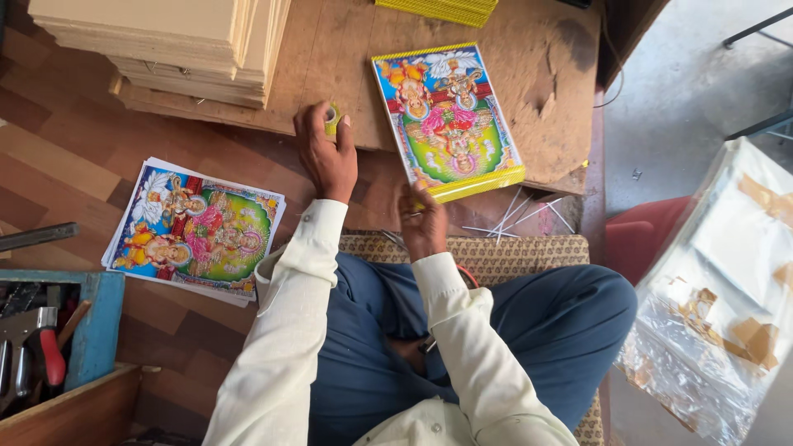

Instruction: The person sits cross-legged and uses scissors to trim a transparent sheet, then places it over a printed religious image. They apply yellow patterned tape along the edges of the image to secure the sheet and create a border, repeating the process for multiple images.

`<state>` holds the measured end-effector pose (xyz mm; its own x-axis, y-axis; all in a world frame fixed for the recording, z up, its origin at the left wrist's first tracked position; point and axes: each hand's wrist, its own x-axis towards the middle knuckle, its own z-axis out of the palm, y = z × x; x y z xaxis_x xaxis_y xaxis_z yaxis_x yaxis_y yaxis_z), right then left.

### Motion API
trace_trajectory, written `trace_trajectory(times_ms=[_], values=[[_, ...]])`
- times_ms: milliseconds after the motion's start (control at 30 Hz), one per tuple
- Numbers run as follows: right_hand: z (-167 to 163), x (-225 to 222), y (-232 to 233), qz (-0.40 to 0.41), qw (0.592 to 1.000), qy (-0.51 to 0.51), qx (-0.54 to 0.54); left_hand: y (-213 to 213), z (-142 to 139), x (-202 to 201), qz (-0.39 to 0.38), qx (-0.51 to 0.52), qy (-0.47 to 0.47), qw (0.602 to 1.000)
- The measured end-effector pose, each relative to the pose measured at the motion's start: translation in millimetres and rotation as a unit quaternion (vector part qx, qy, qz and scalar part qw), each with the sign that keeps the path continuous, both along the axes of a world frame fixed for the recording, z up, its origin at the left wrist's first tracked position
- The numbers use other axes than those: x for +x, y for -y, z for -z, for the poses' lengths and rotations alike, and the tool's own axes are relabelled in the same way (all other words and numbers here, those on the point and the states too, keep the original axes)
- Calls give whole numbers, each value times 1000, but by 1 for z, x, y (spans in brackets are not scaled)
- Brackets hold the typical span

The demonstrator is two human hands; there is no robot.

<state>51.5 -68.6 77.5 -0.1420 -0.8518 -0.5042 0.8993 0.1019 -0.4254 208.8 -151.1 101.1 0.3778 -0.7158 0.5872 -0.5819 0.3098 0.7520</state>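
Sitting on a patterned mat (496, 252), the person faces a big wooden board (330, 58) whose front edge runs just past both hands, with bare board left between a tall stack of plain sheets (165, 41) and a bright framed picture (446, 120) that hangs a little over that edge. The left hand (329, 153) has its fingers curled tight around a small yellow-green roll (332, 121) at the board's edge, just left of the picture. The right hand (423, 223) sits under the picture's near corner, but it is blurry, so I cannot tell how far its fingers are open or whether they touch the frame.
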Motion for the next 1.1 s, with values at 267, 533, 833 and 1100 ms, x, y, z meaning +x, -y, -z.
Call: trace_trajectory(times_ms=[267,533,833,1100], values=[[-75,-155,-32,121,971,-151,-138,-71,-55,-40,88,-29,6,996],[-219,-239,-95,2,868,-428,-252,-110,-166,-91,120,-165,64,977],[-184,-208,-89,-171,814,-516,-204,-144,-81,-67,170,131,-78,974],[-145,-193,-72,-182,839,-482,-176,-112,-62,-47,278,65,-176,942]])
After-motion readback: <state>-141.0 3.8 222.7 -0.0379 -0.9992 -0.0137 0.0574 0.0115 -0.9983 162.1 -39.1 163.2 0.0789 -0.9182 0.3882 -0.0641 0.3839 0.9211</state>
